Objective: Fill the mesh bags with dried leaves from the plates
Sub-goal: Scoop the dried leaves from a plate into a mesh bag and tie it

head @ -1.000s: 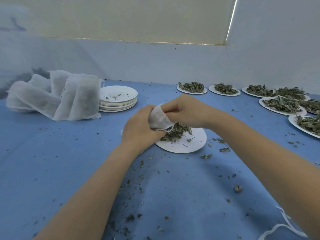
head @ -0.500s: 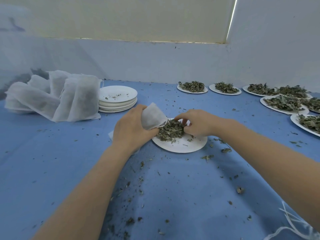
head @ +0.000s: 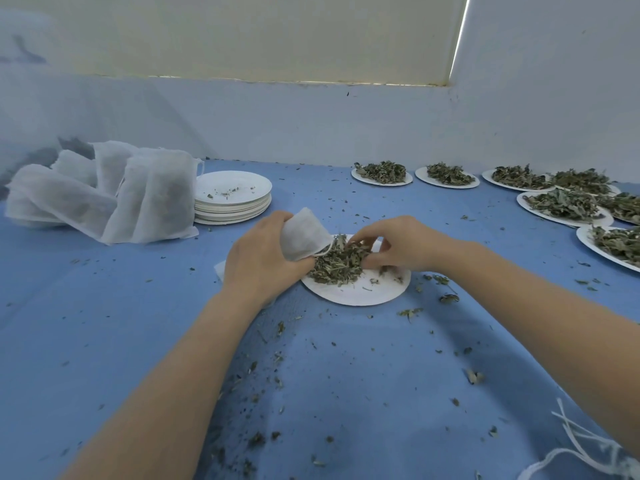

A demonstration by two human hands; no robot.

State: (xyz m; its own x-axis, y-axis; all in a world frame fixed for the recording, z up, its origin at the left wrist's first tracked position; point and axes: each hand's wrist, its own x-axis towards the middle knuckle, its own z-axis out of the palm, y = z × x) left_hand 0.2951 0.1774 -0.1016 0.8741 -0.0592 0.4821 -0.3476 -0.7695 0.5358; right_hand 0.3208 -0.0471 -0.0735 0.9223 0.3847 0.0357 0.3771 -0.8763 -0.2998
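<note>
My left hand (head: 258,258) grips a small white mesh bag (head: 301,233), its mouth and drawstring lying at the edge of a pile of dried leaves (head: 337,261). The pile sits on a white plate (head: 360,289) in the middle of the blue table. My right hand (head: 394,242) is on the pile's right side, fingers curled round a clump of leaves. Part of the pile is hidden under both hands.
Several filled mesh bags (head: 104,195) lean at the back left beside a stack of empty plates (head: 232,197). Several plates of leaves (head: 382,173) line the back and right edge. Leaf crumbs litter the blue cloth (head: 329,375). White strings (head: 581,441) lie at bottom right.
My right hand left the bag's mouth and dropped onto the leaf pile, closing on a clump. My left hand lowered the bag toward the plate's left edge.
</note>
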